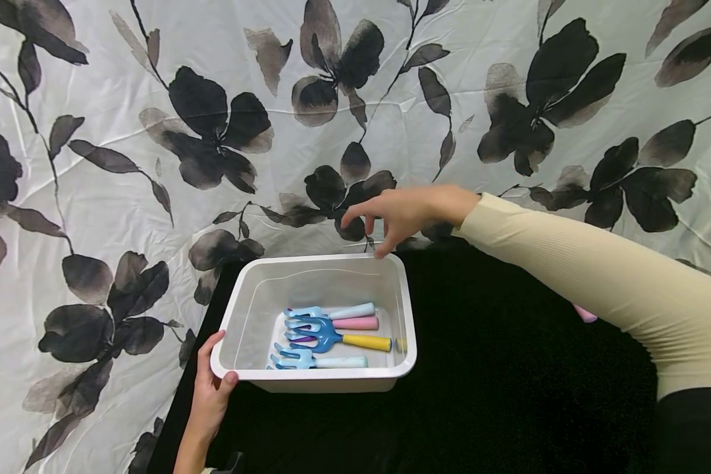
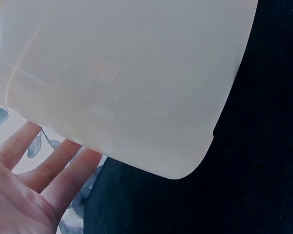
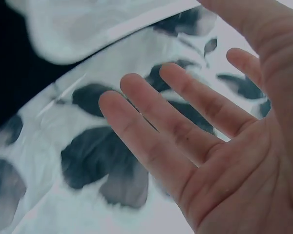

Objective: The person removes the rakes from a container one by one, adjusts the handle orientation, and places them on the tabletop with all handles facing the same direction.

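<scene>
flowered cloth [image 1: 403, 131] hangs behind and to the left of a black table [image 1: 480, 368], and from my end it fills most of the head view. the white tub [image 1: 320, 382] sits near the table's far and left edges; whether its base is fully down, i can't tell. inside lie a light blue fork [image 1: 355, 311], a pink handle [image 1: 358, 323], a blue fork [image 1: 326, 334] with a yellow handle, and a second light blue fork [image 1: 332, 362] closest to the front wall.

the left hand [image 1: 210, 388] grips the tub's near left corner, thumb at the rim. the right hand [image 1: 411, 214] has its fingers extended and spread, holding nothing; its thumb lines up with the far right corner, but i can't make out contact.

my worry is that corner hold: with one hand only, a hard pull could swing or tip the tub and slide the forks into a heap. a shove leftward or away could push it past the table edge. the tines overlap, so lifting one fork may drag another.

off to the right, the sleeve [image 1: 569, 270] partly blocks my view of a pink thing [image 1: 585, 315].
</scene>
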